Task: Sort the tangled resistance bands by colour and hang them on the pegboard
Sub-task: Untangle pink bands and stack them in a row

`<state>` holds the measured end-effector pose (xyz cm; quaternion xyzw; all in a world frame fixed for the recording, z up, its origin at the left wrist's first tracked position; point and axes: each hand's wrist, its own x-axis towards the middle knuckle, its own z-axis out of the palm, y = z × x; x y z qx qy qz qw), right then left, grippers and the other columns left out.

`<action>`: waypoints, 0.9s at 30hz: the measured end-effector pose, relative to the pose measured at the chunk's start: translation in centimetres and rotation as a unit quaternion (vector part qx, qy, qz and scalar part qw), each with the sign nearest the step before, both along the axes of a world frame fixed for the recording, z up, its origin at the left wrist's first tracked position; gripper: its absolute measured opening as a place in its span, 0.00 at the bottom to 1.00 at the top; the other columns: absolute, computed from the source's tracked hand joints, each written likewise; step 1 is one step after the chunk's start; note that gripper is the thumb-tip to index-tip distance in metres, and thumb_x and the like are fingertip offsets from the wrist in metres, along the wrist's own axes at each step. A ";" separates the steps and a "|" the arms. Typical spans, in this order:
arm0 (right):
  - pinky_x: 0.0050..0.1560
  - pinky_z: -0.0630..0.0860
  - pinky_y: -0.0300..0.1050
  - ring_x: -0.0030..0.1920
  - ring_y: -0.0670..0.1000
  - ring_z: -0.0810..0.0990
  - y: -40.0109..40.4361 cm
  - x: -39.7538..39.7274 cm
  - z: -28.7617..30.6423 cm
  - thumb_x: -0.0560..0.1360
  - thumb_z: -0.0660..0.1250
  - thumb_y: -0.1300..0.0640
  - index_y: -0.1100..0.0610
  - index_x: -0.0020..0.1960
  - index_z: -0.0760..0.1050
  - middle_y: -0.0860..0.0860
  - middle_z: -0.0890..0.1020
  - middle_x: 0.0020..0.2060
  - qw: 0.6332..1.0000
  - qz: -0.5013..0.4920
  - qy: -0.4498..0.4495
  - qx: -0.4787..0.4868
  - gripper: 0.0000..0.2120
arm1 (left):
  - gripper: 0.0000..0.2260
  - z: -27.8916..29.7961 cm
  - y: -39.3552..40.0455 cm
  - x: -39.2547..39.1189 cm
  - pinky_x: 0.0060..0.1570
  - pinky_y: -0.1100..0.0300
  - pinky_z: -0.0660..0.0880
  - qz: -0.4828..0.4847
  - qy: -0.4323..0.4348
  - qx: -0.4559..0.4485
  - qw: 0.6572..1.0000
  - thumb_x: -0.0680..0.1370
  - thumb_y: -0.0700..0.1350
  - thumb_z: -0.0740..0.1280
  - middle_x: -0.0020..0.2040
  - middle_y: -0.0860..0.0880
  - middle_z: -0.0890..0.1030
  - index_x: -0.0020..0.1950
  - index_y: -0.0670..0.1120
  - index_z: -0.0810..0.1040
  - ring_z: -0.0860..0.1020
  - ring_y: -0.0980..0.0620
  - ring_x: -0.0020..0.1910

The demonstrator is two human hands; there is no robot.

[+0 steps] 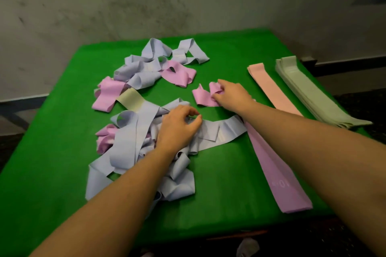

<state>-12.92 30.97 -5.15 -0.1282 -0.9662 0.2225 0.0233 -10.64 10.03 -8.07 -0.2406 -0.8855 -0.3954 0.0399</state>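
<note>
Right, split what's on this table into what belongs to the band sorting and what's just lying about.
Belongs to the job:
- tangled blue bands
- loose pink bands
- yellowish band
- flattened purple band
- peach band
- green stack
- left hand
- right hand

Lying about:
- nothing on the green table; no pegboard in view

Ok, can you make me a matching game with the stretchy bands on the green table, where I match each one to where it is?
Things:
1. flat light green rubber bands stack
2. flat peach rubber band
3. long flat purple rubber band
4. crumpled pink rubber band

Places:
A. under the right hand
B. farthest right, at the table's edge
C. just left of the green stack
D. running beneath the right forearm

Pairs: 1-B, 2-C, 3-D, 4-A
</note>
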 end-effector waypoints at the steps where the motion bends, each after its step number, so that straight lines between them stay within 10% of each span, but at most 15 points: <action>1: 0.52 0.75 0.49 0.59 0.62 0.77 0.1 -0.1 -0.3 0.77 0.66 0.47 0.51 0.64 0.78 0.58 0.81 0.59 1.000 0.005 -0.007 0.024 0.18 | 0.11 0.0 0.0 0.0 0.51 0.48 0.76 0.000 0.002 0.001 1.000 0.74 0.56 0.65 0.46 0.55 0.79 0.48 0.52 0.80 0.77 0.54 0.47; 10: 0.48 0.73 0.47 0.47 0.51 0.78 -2.5 4.4 1.8 0.75 0.67 0.56 0.53 0.49 0.78 0.50 0.82 0.45 0.979 0.035 0.113 -0.164 0.04 | 0.14 0.7 -0.1 0.8 0.51 0.50 0.77 0.012 -0.034 0.035 0.999 0.73 0.58 0.68 0.49 0.55 0.79 0.55 0.55 0.72 0.78 0.54 0.49; 18: 0.39 0.83 0.56 0.41 0.56 0.82 -5.6 9.6 9.6 0.81 0.62 0.60 0.53 0.47 0.69 0.57 0.78 0.45 0.808 -0.037 0.151 -0.569 0.05 | 0.18 4.8 0.7 0.6 0.55 0.49 0.75 0.018 -0.053 0.026 0.998 0.76 0.47 0.70 0.60 0.46 0.72 0.63 0.47 0.71 0.76 0.46 0.56; 24: 0.31 0.79 0.46 0.35 0.54 0.82 -6.5 13.7 13.9 0.79 0.64 0.63 0.52 0.47 0.68 0.55 0.81 0.40 0.784 -0.037 0.183 -0.592 0.08 | 0.15 11.4 0.6 4.3 0.55 0.47 0.79 0.008 -0.093 0.229 0.969 0.78 0.33 0.59 0.60 0.48 0.77 0.59 0.50 0.71 0.77 0.47 0.59; 27: 0.29 0.78 0.44 0.37 0.53 0.83 -7.0 15.8 15.5 0.78 0.66 0.65 0.53 0.47 0.68 0.57 0.82 0.41 0.795 0.000 0.180 -0.580 0.09 | 0.06 14.4 0.1 7.4 0.55 0.51 0.77 -0.047 -0.099 0.311 0.944 0.81 0.42 0.59 0.56 0.44 0.78 0.57 0.49 0.73 0.78 0.46 0.56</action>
